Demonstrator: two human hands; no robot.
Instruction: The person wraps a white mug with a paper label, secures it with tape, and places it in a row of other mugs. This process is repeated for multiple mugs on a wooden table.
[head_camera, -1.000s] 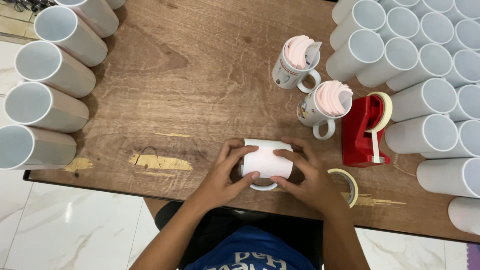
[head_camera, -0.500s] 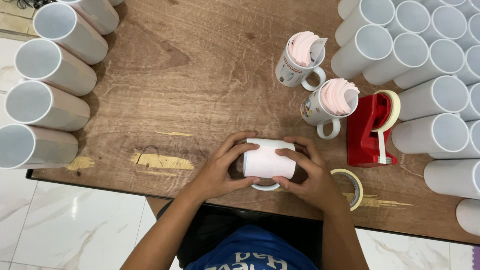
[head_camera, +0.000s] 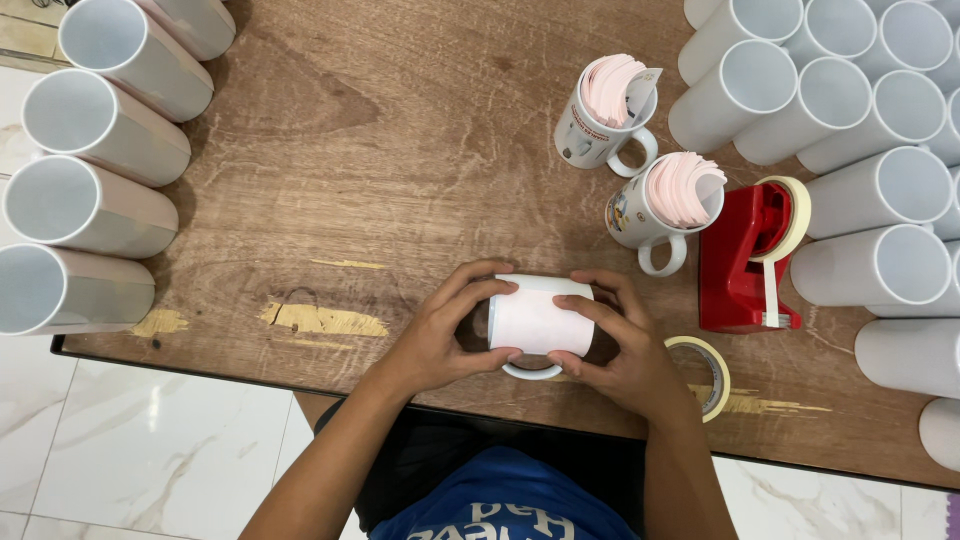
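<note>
White ceramic showed in the mug (head_camera: 538, 322) that lay on its side near the front edge of the wooden table (head_camera: 330, 150), its handle turned toward the person and a pale sheet wrapped round its body. The mug was gripped from both sides: the left hand (head_camera: 437, 335) was curled against its left end with the fingers bent over the top and the thumb tucked beneath, and the right hand (head_camera: 622, 350) was closed in like manner on the right end. Just beside the right hand a flat roll of tape (head_camera: 705, 375) was laid on the table. Beyond it a red tape dispenser (head_camera: 745, 262) was set, and two upright printed mugs (head_camera: 640, 160) stuffed with pink sheets were placed behind the held mug. Rows of plain white mugs (head_camera: 860, 150) were laid along the right and left edges.
</note>
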